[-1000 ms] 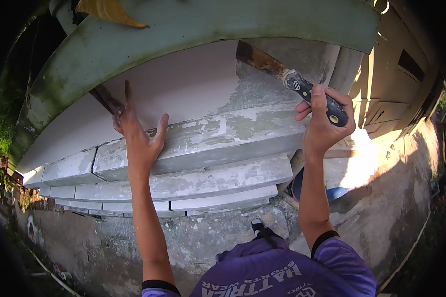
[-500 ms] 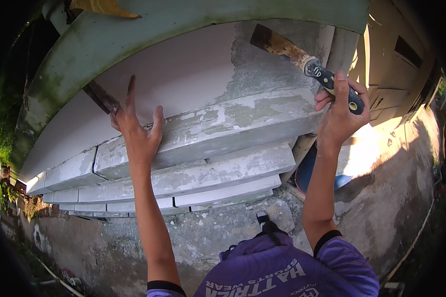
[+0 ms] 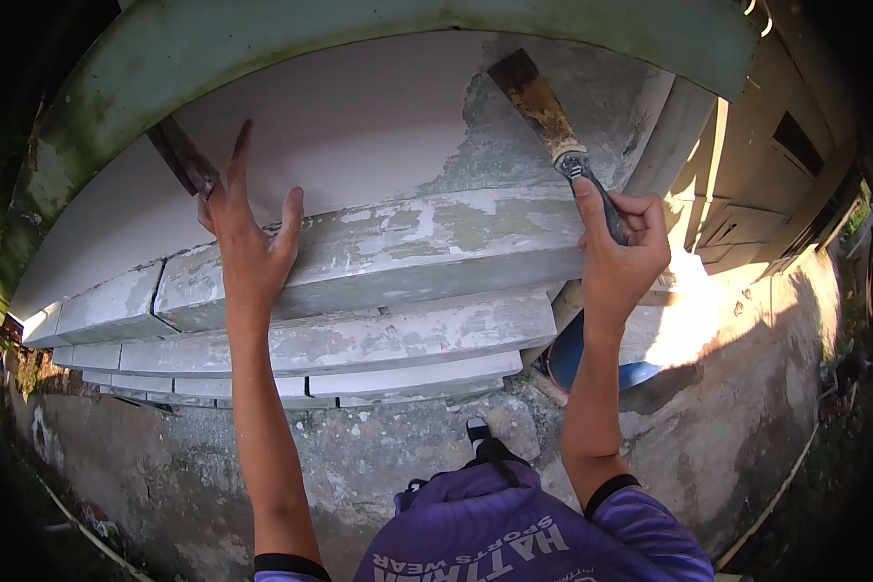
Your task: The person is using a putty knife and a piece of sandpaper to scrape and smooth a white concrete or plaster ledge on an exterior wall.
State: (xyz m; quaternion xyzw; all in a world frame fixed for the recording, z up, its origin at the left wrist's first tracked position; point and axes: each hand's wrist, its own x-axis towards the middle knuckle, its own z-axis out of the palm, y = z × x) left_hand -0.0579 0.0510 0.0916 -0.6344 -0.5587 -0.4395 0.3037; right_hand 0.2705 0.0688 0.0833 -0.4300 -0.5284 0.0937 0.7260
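Note:
In my right hand (image 3: 619, 247) is a putty knife (image 3: 538, 102), gripped by its dark handle. Its rusty, stained blade points up and left over the grey, patchy part of the wall panel (image 3: 553, 126). My left hand (image 3: 247, 228) is at the panel's white part (image 3: 359, 116), index finger and thumb spread apart. A dark, flat-bladed scraper (image 3: 179, 155) sticks out from its other fingers, which are partly hidden. Just below both hands runs a ledge (image 3: 388, 238) with flaking white coating over grey.
Several stepped ledges (image 3: 417, 330) descend below the panel. A curved greenish band (image 3: 291, 44) arches across the top. A blue container (image 3: 565, 354) stands beside my right forearm, and stained concrete ground (image 3: 359, 446) lies beneath. A beige wall (image 3: 776, 194) rises at the right.
My right hand has moved left, and the putty knife has turned more upright, its blade nearer the panel. The left hand keeps its pose; the whole view has shifted slightly.

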